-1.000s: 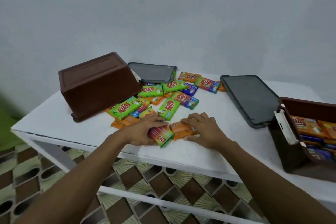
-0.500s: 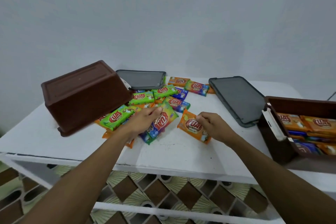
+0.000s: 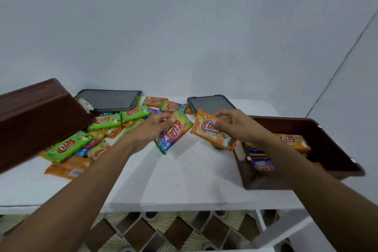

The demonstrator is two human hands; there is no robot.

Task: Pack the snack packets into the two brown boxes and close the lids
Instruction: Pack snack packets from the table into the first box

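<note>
The orange foil snack packet (image 3: 212, 131) was now clear of the white worktop (image 3: 173, 178), pinched at its far edge by the right hand (image 3: 235, 124); a second before, both hands had been pressed flat on packets lying near the front edge. The left hand (image 3: 152, 129) had likewise lifted a multicoloured foil snack packet (image 3: 173, 132), gripping its far end so that the near end hung down toward the worktop. In my judgement this marked the switch from gathering to carrying, with each hand loaded for a drop. The orange packet hung just left of the open brown plastic box (image 3: 327, 149) on the right, which already held orange and blue packets, so the right hand had the shorter trip. The multicoloured packet sat between the two hands, well apart from that box. Behind and left of the left hand lay the loose heap of green, orange and blue snack packets (image 3: 86, 139), still unpacked. The second brown plastic box (image 3: 34, 118) stood tilted, bottom up, at the far left, over that heap. Two dark grey lids (image 3: 108, 99) lay flat at the far side, neither yet fitted.
</note>
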